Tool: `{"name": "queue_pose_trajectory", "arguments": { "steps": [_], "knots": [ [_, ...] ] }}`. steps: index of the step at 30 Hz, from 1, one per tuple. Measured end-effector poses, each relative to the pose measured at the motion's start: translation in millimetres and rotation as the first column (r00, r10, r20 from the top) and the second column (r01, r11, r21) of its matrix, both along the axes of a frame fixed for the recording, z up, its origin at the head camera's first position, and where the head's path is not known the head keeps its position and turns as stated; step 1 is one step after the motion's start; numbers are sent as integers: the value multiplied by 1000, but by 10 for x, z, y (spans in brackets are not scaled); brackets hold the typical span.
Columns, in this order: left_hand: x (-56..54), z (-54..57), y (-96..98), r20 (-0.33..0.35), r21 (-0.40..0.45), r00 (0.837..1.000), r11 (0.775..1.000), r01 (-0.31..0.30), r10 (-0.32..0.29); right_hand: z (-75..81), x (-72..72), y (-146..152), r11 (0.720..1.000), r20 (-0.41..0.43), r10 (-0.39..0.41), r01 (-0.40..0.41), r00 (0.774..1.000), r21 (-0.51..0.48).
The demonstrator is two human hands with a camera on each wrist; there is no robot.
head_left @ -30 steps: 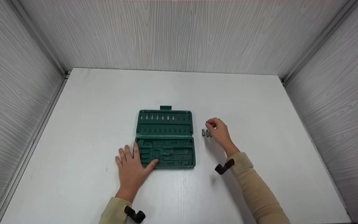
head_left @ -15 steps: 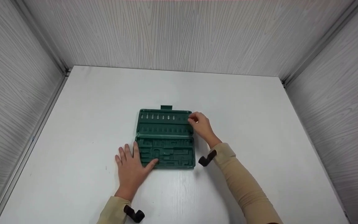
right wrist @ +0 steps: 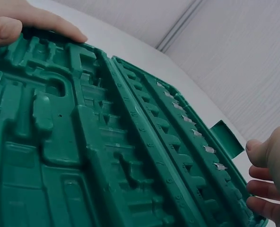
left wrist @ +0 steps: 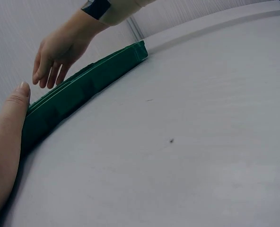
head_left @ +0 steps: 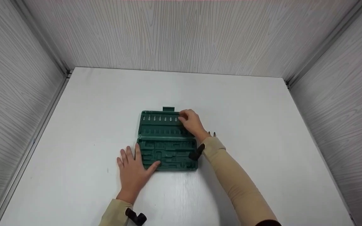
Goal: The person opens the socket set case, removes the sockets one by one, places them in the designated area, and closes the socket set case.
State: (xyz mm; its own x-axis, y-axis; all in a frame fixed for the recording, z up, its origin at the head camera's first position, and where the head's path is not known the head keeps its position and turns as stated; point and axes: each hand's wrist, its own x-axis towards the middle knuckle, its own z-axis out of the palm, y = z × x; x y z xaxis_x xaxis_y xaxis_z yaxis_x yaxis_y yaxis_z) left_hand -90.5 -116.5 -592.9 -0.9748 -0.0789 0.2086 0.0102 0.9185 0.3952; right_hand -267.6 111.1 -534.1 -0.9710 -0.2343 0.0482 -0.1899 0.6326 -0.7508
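A green plastic bit case (head_left: 168, 138) lies unfolded, with several small silver screwdriver bits (head_left: 160, 119) standing in the upper row of its lid. My left hand (head_left: 133, 175) rests spread at the near left corner, thumb over the rim and the other fingers along the side. Over the right part of the upper row, my right hand (head_left: 193, 122) holds its thumb and fingers in a pinch, right of the last seated bit. The screwdriver bit in that pinch is hidden by the fingers. In the right wrist view, the curled right fingers (right wrist: 265, 189) reach the lid's edge.
Loose bits (head_left: 214, 134) lie on the white table (head_left: 247, 103) right of the case, partly behind the right wrist. A latch tab (head_left: 168, 108) sticks out from the lid's far edge. Pale wood-grain panels (head_left: 181, 37) enclose the table's back and sides.
My right hand has moved left from the loose bits to the lid's upper row, keeping its pinch. The left hand and the case have stayed in place.
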Motion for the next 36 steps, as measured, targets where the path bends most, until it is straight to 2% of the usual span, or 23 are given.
{"name": "queue_pose_trajectory", "arguments": {
  "steps": [4,8,12,21,29,32,36],
  "knots": [
    [-1,-5,-7,12,0,1000,1000,-2,2,-47,-57,-69,1000,16,14,-14,1000,14],
    [2,-12,-2,25,2,1000,1000,0,0,-88,-92,-114,996,34,13,-16,999,90],
    [3,-21,3,23,-1,1000,1000,-3,3,-91,-107,-152,983,33,1,-7,999,182],
    [0,-8,-12,16,-13,1000,1000,0,0,-98,-126,-245,947,39,-50,35,998,318],
    [7,-18,-10,12,-10,1000,1000,-1,1,-66,-96,-291,946,84,-107,76,991,315],
    [1,-17,-6,14,-10,1000,1000,-2,2,-54,-104,-287,952,110,-111,74,988,298],
    [-2,-8,-3,13,-9,1000,1000,-6,6,-43,-118,-283,960,104,-109,77,989,271]
  ]
}}
